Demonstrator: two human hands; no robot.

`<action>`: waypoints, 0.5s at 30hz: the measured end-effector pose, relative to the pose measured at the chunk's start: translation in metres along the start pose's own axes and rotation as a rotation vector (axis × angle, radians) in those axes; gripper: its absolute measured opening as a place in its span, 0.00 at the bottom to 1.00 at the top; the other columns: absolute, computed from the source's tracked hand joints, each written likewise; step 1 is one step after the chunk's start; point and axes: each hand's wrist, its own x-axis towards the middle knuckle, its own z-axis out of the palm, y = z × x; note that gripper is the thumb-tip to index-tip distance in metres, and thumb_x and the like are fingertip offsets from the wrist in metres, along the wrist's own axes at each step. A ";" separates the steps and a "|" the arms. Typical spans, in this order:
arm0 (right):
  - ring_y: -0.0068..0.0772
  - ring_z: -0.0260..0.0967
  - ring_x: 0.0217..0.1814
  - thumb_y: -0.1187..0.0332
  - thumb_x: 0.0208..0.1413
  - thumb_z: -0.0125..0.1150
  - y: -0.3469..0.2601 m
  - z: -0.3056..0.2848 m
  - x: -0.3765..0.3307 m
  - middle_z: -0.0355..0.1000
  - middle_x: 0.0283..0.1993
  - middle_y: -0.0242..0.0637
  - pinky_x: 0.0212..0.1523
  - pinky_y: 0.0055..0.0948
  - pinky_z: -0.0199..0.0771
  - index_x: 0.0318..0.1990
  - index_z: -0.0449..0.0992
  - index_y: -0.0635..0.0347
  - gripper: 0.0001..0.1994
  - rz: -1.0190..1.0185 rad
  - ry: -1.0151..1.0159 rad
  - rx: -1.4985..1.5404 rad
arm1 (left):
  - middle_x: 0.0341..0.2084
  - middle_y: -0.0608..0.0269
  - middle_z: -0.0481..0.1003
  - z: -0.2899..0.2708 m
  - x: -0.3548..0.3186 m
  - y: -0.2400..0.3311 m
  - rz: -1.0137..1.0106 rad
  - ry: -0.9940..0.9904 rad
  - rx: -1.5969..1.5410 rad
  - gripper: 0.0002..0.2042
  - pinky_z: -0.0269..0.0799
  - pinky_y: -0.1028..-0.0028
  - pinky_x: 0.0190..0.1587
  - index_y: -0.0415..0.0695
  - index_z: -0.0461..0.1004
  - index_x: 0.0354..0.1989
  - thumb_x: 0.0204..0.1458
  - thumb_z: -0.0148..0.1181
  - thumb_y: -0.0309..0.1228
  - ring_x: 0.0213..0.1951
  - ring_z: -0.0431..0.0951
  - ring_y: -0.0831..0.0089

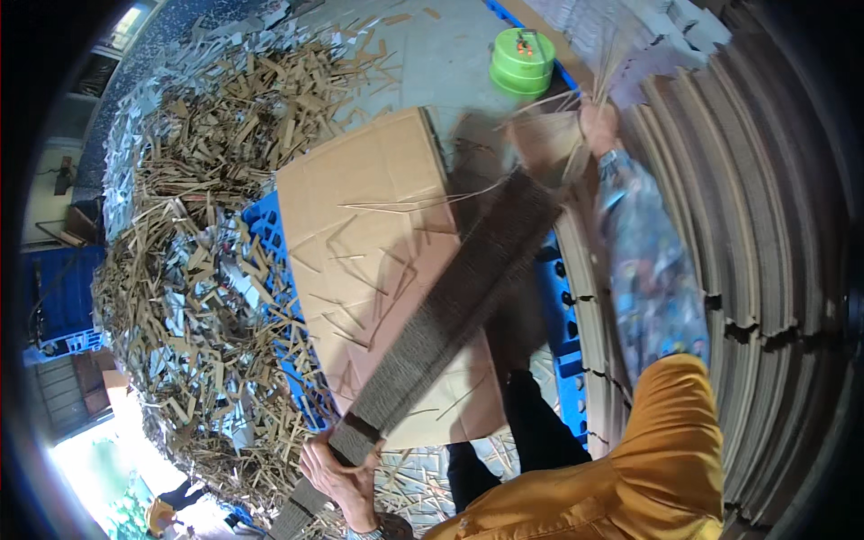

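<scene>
A thick stack of corrugated cardboard sheets (450,297), seen along its cut edges, slants across the middle and is partly smeared by motion. At its near end my left hand (342,477) is closed round the edge of the stack. By the far end, my right hand (598,126) is closed on a bunch of thin cardboard strips (610,76), which fan out above it; its fingertips are partly hidden. Beneath the slanting stack lies a large flat cardboard sheet (360,180) with several loose strips on it.
Blue pallets (265,229) show under the flat sheet. A large heap of cardboard scraps (207,297) fills the left side. Tall stacks of cardboard sheets (720,189) stand at right. A green round container (522,65) is on the floor beyond. Another person (162,517) appears at lower left.
</scene>
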 end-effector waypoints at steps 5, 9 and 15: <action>0.58 0.72 0.49 0.51 0.57 0.52 -0.075 0.044 -0.002 0.76 0.42 0.55 0.50 0.52 0.71 0.39 0.81 0.59 0.20 -0.139 -0.144 -0.196 | 0.34 0.58 0.71 -0.001 0.012 0.014 -0.074 -0.025 0.048 0.39 0.61 0.59 0.47 0.44 0.72 0.43 0.30 0.68 0.64 0.41 0.71 0.56; 0.57 0.72 0.51 0.55 0.57 0.52 -0.113 0.023 -0.028 0.75 0.47 0.53 0.51 0.50 0.71 0.46 0.78 0.53 0.17 -0.265 -0.276 -0.423 | 0.33 0.58 0.70 -0.005 0.008 0.014 -0.062 0.010 0.064 0.36 0.61 0.59 0.46 0.44 0.71 0.42 0.36 0.65 0.64 0.40 0.71 0.56; 0.50 0.75 0.45 0.55 0.58 0.49 -0.103 -0.024 0.066 0.77 0.41 0.46 0.43 0.50 0.73 0.42 0.77 0.58 0.17 -0.405 -0.133 -0.950 | 0.33 0.56 0.69 -0.001 0.007 0.031 -0.051 -0.006 -0.026 0.37 0.62 0.59 0.48 0.44 0.71 0.43 0.28 0.73 0.57 0.41 0.70 0.54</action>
